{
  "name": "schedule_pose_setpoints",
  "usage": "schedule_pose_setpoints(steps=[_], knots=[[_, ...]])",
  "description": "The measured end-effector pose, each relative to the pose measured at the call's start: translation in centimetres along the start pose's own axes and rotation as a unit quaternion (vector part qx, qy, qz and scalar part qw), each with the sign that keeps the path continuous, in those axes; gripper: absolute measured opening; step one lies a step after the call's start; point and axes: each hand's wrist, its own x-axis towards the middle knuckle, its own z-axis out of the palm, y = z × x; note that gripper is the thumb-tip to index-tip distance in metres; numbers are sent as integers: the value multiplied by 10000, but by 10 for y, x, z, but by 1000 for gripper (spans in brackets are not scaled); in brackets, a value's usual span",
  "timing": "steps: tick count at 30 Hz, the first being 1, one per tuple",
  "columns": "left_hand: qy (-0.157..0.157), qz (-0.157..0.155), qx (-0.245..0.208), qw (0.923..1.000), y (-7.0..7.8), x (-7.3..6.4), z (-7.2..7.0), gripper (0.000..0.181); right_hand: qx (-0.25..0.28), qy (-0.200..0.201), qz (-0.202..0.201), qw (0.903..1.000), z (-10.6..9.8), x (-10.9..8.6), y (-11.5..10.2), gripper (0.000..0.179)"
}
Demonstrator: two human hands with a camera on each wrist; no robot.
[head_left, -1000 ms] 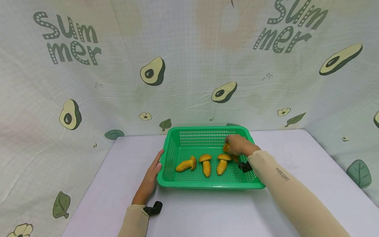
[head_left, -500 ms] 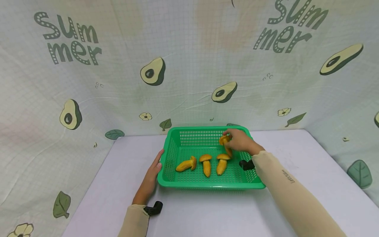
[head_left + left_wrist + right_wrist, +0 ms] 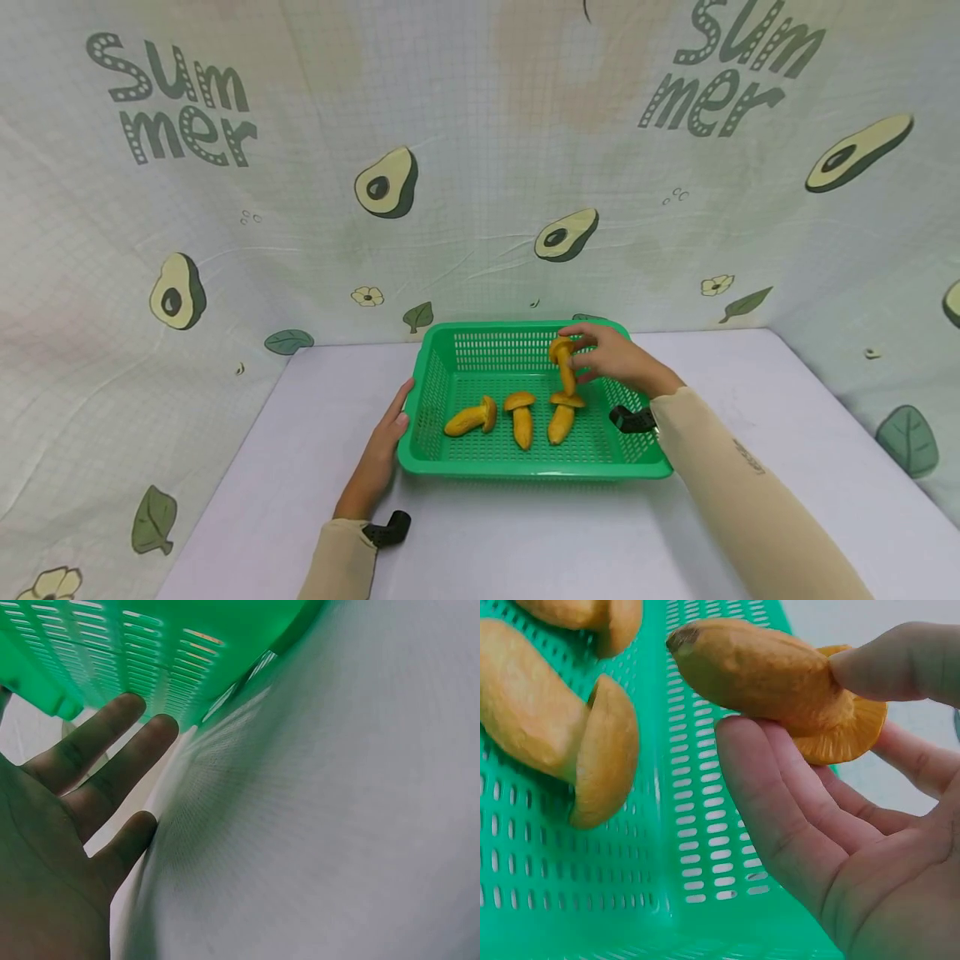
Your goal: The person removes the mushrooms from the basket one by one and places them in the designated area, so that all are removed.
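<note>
My right hand (image 3: 611,360) pinches a yellow-brown mushroom (image 3: 566,367) between thumb and fingers, above the back right part of a green plastic basket (image 3: 525,472). In the right wrist view the held mushroom (image 3: 761,671) lies tilted, its gilled cap toward the palm. Three more mushrooms lie on the basket floor: one on its side at the left (image 3: 471,417), a middle mushroom (image 3: 521,421) and a right mushroom (image 3: 561,421). At the basket's left side rests my left hand (image 3: 381,442), its fingers extended; in the left wrist view the fingers (image 3: 124,761) reach the slotted wall.
The basket stands on a white-covered table (image 3: 525,542), near its back edge. Behind hangs a pale cloth (image 3: 480,167) printed with avocados, leaves and lettering. A black wrist camera (image 3: 632,419) reaches over the basket's right part.
My right hand has lifted the mushroom from the basket's right side and shifted it slightly left, turning it more upright. My left hand and the other mushrooms stay nearly where they were.
</note>
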Motion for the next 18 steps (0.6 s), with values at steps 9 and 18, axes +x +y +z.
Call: schedule_pose_setpoints(steps=[9,18], knots=[[-3,-1,-26,10000,-1,0,0,51,359,133,-120,9992,-3,-11,-4,60],[-3,7,-26,10000,0,0,0,51,292,568,-414,9971,-8,-25,-6,59]])
